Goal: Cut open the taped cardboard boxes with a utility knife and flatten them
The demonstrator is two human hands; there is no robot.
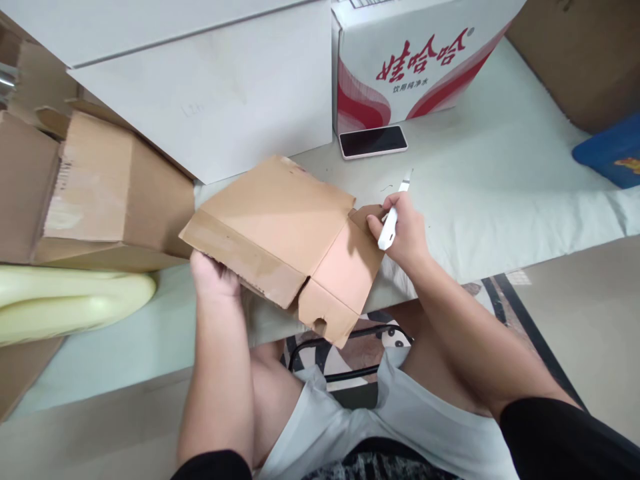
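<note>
A piece of brown cardboard point(273, 223) with creased flaps is held tilted over the cloth-covered surface. My left hand point(215, 275) grips its lower left edge, with most of the fingers hidden beneath the sheet. In my right hand point(406, 227) is a white utility knife point(389, 230), its blade pointing up and away from me. That hand is closed round the handle, beside the cardboard's right flap. The thumb lies close to the flap; whether it presses on it I cannot tell.
Behind the cardboard stand a large white box point(210, 107) and a white carton with red lettering point(410, 73). A phone point(374, 141) lies before the carton. Brown boxes point(95, 180) and a pale yellow object point(75, 300) are at left, a blue object point(613, 153) at right.
</note>
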